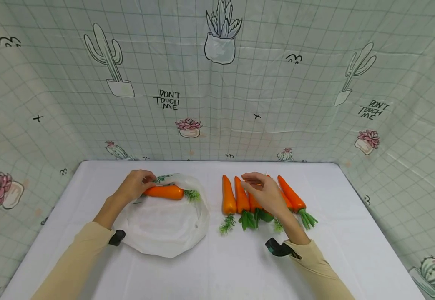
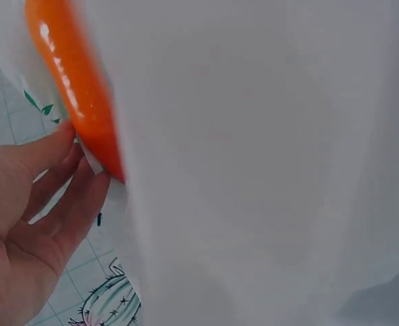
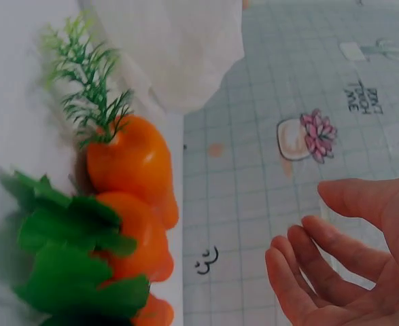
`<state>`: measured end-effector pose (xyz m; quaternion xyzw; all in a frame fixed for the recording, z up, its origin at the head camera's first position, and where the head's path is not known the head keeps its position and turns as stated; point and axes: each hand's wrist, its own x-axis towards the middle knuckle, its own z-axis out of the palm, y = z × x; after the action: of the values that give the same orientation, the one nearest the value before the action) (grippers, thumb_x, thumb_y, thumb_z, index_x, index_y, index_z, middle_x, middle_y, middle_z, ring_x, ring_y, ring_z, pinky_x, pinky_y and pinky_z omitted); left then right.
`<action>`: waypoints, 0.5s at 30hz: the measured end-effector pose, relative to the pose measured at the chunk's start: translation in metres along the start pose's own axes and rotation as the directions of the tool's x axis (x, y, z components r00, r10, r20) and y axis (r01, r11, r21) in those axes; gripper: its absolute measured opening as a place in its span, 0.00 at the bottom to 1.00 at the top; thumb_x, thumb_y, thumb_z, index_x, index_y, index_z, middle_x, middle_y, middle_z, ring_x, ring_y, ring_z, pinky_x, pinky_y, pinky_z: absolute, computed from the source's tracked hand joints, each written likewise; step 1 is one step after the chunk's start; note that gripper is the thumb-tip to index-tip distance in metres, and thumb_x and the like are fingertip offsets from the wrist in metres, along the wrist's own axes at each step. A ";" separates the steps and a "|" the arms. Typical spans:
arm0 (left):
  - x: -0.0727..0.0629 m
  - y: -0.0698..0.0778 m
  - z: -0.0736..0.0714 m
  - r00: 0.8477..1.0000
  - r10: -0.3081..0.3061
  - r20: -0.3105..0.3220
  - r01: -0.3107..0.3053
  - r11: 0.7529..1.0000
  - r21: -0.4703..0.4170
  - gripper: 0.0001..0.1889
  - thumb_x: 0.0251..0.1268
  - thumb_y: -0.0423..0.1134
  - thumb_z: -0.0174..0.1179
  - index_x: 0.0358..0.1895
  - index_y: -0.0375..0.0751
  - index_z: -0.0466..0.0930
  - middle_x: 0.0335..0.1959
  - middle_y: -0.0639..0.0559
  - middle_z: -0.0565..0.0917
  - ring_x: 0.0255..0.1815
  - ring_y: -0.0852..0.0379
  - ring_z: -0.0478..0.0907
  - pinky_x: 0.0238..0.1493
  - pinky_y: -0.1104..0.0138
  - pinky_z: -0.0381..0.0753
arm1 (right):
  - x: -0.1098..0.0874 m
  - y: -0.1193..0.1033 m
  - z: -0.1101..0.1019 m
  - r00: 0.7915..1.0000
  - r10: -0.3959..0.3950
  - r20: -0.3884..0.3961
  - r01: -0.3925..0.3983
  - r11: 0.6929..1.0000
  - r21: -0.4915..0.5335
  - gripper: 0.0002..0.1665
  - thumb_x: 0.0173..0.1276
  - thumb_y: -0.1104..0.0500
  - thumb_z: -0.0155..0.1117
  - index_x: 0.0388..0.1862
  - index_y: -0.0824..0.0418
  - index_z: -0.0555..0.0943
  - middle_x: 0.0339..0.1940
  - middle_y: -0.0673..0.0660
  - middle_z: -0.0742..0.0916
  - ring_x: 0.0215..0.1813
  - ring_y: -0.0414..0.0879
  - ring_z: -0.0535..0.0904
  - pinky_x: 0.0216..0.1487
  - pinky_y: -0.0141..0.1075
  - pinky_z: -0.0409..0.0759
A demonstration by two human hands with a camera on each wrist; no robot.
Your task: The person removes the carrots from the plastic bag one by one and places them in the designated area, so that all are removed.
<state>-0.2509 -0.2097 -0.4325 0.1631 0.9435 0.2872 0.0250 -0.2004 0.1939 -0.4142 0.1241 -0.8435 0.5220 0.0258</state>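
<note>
A white plastic bag (image 1: pixel 164 246) with green print lies on the left of the table, its mouth spread wide. One orange carrot (image 1: pixel 166 192) with feathery green leaves lies across the far part of that mouth. My left hand (image 1: pixel 138 183) pinches the bag's edge at the carrot's tip; in the left wrist view, the thumb and fingers of this hand (image 2: pixel 43 197) meet beside the orange tip. Above a row of carrots (image 1: pixel 229 200) on the right, my right hand (image 1: pixel 266 193) hovers with loosely bent fingers and nothing in them (image 3: pixel 349 258). It hides some of the carrots.
The carrots in the row lie side by side, leafy ends toward me, the outermost one (image 1: pixel 292 193) slanting at the right. A white cloth covers the table (image 1: pixel 236 266). Behind it and at both sides hangs a gridded curtain (image 1: pixel 217 91) with plant drawings.
</note>
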 end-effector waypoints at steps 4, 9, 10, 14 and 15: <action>0.002 -0.001 0.000 1.000 -0.017 0.021 0.017 1.000 -0.010 0.08 0.72 0.28 0.61 0.48 0.26 0.84 0.43 0.35 0.85 0.45 0.39 0.81 0.52 0.48 0.83 | 0.005 -0.005 0.009 1.000 -0.011 0.013 0.011 1.000 0.014 0.19 0.74 0.58 0.67 0.59 0.68 0.83 0.55 0.64 0.87 0.57 0.57 0.83 0.64 0.48 0.79; 0.005 -0.004 0.000 0.999 -0.015 0.042 0.017 0.999 -0.028 0.08 0.73 0.28 0.61 0.47 0.26 0.84 0.43 0.36 0.85 0.45 0.39 0.81 0.53 0.48 0.83 | 0.011 -0.014 0.021 1.000 -0.019 0.016 0.019 1.000 0.024 0.17 0.73 0.58 0.68 0.57 0.65 0.84 0.53 0.63 0.87 0.56 0.55 0.84 0.64 0.48 0.79; 0.005 -0.005 0.001 0.999 -0.016 0.044 0.017 0.999 -0.031 0.08 0.73 0.28 0.61 0.47 0.26 0.84 0.43 0.35 0.85 0.45 0.39 0.81 0.53 0.47 0.83 | 0.012 -0.016 0.024 1.000 -0.021 0.020 0.021 0.999 0.027 0.18 0.73 0.58 0.68 0.57 0.65 0.84 0.53 0.62 0.88 0.56 0.55 0.84 0.64 0.48 0.79; 0.009 -0.008 0.003 0.998 -0.037 0.043 0.038 0.999 -0.035 0.08 0.72 0.29 0.61 0.48 0.26 0.84 0.44 0.35 0.85 0.47 0.38 0.81 0.54 0.47 0.82 | 0.016 -0.027 0.035 0.999 -0.022 0.049 0.019 0.999 0.051 0.17 0.74 0.57 0.67 0.57 0.64 0.84 0.52 0.60 0.88 0.56 0.53 0.84 0.63 0.47 0.80; 0.009 -0.008 0.003 0.998 -0.047 0.041 0.049 0.998 -0.035 0.09 0.72 0.29 0.61 0.48 0.25 0.83 0.44 0.35 0.85 0.47 0.38 0.81 0.54 0.47 0.83 | 0.018 -0.029 0.038 0.998 -0.027 0.054 0.023 0.998 0.060 0.17 0.74 0.57 0.67 0.57 0.63 0.85 0.52 0.60 0.88 0.56 0.53 0.84 0.63 0.46 0.80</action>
<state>-0.2616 -0.2111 -0.4394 0.1458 0.9411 0.3003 0.0540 -0.2074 0.1448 -0.4028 0.1495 -0.8265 0.5427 0.0056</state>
